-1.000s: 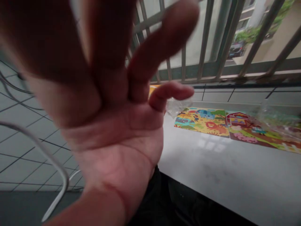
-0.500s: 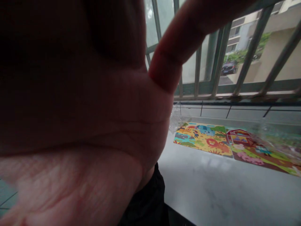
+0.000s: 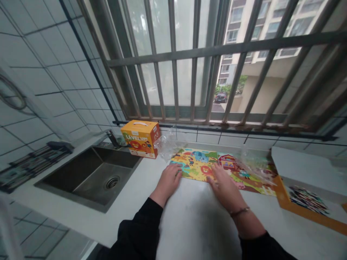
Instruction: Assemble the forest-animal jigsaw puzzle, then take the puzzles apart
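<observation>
Two colourful puzzle boards lie side by side on the white counter [image 3: 189,216] below the window: a yellow animal-scene puzzle [image 3: 193,167] on the left and a red-barn farm puzzle [image 3: 244,177] on the right. My left hand [image 3: 169,178] rests flat on the near left corner of the yellow puzzle. My right hand [image 3: 223,184] lies flat across the near edge where the two puzzles meet. Neither hand grips anything. Both arms wear black sleeves, and a thin bracelet circles my right wrist.
An orange puzzle box [image 3: 140,138] stands at the back left beside a steel sink [image 3: 89,173]. Crumpled clear plastic bags [image 3: 168,144] lie behind the puzzles. An open box tray [image 3: 306,196] with loose pieces sits at the right. Window bars [image 3: 195,57] rise behind.
A hand that covered the lens has moved away. The view has lifted and widened, and both hands now lie on the puzzles on the counter.
</observation>
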Motion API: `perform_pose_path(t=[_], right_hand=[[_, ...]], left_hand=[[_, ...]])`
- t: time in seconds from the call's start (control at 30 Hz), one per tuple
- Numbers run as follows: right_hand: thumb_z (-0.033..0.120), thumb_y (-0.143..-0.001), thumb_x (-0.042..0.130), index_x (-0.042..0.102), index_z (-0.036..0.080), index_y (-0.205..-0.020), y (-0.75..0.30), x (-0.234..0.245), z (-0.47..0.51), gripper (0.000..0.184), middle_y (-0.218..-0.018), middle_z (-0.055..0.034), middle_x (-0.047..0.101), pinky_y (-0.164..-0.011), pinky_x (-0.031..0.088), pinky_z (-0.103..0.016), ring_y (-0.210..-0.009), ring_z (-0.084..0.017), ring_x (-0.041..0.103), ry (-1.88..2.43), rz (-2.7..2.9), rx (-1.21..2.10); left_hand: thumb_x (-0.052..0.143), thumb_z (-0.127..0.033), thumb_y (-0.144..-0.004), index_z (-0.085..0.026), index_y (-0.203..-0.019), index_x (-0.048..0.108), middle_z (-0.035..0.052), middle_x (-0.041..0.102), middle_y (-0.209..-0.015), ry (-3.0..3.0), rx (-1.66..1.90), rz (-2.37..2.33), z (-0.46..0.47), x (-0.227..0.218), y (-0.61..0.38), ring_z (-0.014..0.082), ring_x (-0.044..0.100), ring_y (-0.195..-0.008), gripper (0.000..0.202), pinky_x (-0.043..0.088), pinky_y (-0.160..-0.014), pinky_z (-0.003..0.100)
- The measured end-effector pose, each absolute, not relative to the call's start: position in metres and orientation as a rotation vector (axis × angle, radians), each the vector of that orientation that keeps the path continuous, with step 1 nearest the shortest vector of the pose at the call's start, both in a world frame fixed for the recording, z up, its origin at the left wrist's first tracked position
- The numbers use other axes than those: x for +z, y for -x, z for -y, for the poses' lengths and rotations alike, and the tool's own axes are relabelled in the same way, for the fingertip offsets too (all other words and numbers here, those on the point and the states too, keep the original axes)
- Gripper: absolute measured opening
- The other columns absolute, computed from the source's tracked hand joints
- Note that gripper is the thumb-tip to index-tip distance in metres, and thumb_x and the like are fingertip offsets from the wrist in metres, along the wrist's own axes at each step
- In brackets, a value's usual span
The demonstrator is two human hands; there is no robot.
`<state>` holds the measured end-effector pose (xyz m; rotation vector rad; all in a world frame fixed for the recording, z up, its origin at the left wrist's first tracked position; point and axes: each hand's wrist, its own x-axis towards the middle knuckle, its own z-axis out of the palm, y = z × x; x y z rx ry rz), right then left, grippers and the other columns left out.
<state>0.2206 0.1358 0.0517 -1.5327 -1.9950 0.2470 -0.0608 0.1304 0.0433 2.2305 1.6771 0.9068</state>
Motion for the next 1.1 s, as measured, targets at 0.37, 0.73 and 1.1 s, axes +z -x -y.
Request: perform_pose_path(t=[0.37,0.73,1.1], right_hand=[[0.045,-0.110,0.051,0.058,0.017,-0.163,-0.210,-0.029,-0.151,0.061,-0.172,-0.0187,0.050,-0.132,0.033,-0.061,-0.162,-0.038,0.045,1.587,2.411,0.304],[0.040,-0.116,0.042,0.079,0.020,-0.106,-0.221,0.014,-0.140,0.044,-0.107,-0.0124,0.079,-0.096,0.051,-0.036,-0.105,-0.026,0.072,1.603,2.254,0.265],[0.037,-0.112,0.050,0.078,0.010,-0.125,-0.226,0.006,-0.144,0.040,-0.117,-0.0207,0.079,-0.101,0.050,-0.040,-0.114,-0.032,0.072,1.917,2.096,0.096]], left_hand=[[0.055,-0.042,-0.110,-0.022,-0.146,0.068,0.0146,0.066,-0.154,-2.223,0.526,-2.048,-0.138,0.002,0.071,0.0329,0.056,-0.149,0.043,0.041,-0.126,0.048],[0.052,-0.048,-0.108,-0.020,-0.104,0.074,0.0142,0.076,-0.106,-1.898,0.526,-2.333,-0.142,0.015,0.088,0.0320,0.073,-0.099,0.036,0.056,-0.088,0.041],[0.054,-0.044,-0.108,-0.017,-0.145,0.063,0.0178,0.065,-0.157,-1.857,0.611,-2.329,-0.159,0.001,0.090,0.0356,0.065,-0.137,0.048,0.051,-0.114,0.045]])
